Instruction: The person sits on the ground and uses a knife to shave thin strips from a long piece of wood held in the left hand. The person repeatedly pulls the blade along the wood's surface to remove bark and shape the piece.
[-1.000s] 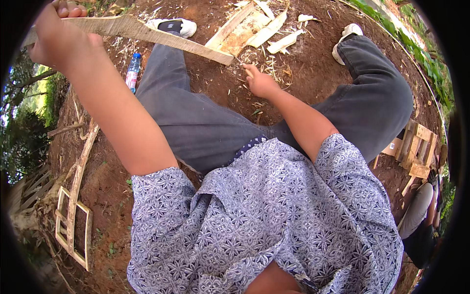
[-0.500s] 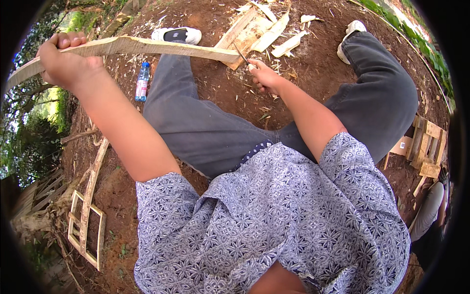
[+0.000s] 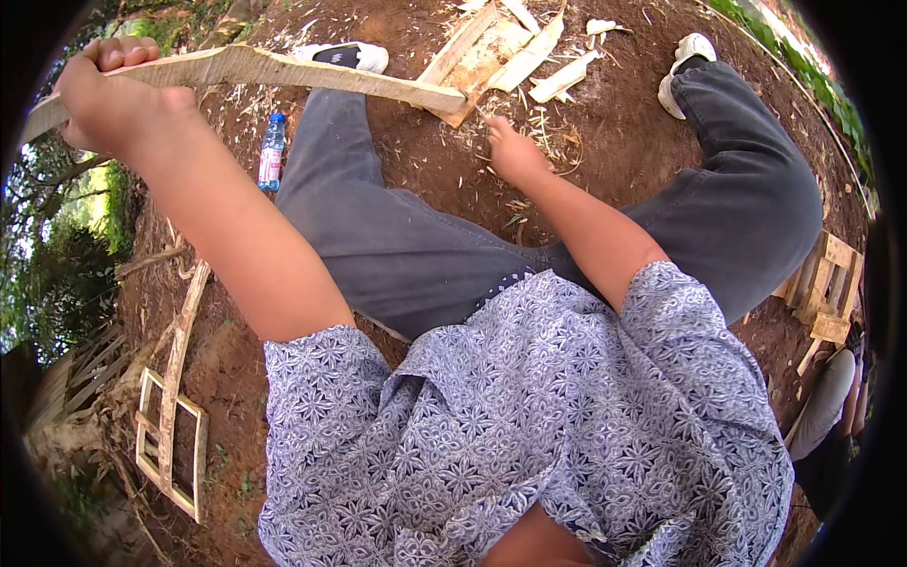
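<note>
My left hand (image 3: 118, 99) is wrapped round a long, pale strip of wood (image 3: 302, 76), held up at the far left. The strip runs rightward over my left shoe, and its right end hangs above a flat wooden board (image 3: 485, 64) on the ground. Close to that end is my right hand (image 3: 517, 151), its fingers closed round the handle of a knife (image 3: 482, 111). Most of the knife is hidden or blurred; only a thin bit of it shows beyond the fingers. Peeled slabs of wood (image 3: 534, 52) lie on and beside the board.
A blue-capped plastic bottle (image 3: 271, 153) stands or lies beside my left leg. A wooden frame with a long pole (image 3: 170, 416) rests at the lower left. On the right are a small slatted wooden piece (image 3: 827, 283) and part of another person (image 3: 824, 406). Shavings litter the brown soil.
The wood strip and my left hand have risen slightly and shifted. My right hand has turned and moved a little to the right, with the knife now less visible.
</note>
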Tool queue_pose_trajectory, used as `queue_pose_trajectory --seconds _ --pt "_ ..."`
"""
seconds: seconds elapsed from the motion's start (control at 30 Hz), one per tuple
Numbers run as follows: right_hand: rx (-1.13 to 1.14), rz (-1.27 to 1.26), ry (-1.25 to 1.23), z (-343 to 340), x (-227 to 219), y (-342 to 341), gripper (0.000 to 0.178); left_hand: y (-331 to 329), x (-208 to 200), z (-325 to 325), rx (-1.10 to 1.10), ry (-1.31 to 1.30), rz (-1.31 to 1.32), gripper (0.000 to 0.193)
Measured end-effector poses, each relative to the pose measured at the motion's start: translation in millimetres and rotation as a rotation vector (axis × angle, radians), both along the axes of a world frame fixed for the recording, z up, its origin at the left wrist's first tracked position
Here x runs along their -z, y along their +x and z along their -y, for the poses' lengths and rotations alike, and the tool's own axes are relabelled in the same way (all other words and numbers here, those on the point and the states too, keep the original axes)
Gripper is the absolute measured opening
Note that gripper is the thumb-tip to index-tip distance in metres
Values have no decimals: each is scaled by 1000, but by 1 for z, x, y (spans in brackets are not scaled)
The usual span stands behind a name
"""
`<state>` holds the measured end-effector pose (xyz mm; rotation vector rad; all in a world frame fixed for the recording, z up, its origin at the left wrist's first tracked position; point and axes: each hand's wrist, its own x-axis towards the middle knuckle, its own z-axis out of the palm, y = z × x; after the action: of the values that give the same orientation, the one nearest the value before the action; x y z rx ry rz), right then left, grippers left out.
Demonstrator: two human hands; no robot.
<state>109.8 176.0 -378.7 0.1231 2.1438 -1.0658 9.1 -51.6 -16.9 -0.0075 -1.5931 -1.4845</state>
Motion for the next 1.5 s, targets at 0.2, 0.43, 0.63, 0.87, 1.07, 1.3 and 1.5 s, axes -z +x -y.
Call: queue_pose_trajectory --seconds 0.2,0.43,0.63,0.87,1.07,1.3,1.5 --pt "113 118 -178 -3 14 -25 41 2 1 -6 -12 -2 -13 18" --pt "25 -257 -193 33 -36 -11 40 -3 5 -5 -20 -48 13 19" --pt "-80 -249 -154 29 -71 -2 40 -1 4 13 -1 -14 -20 13" --pt "57 150 -114 1 -3 -25 43 1 0 6 52 -2 21 16" --pt "92 -137 -198 23 -25 -4 39 1 -1 13 390 -1 80 19" --pt "-18 -140 -141 12 -25 9 40 8 -2 -1 286 -24 94 23" --pt "-63 -39 -64 -7 10 -29 44 7 -4 -14 270 -48 60 22"
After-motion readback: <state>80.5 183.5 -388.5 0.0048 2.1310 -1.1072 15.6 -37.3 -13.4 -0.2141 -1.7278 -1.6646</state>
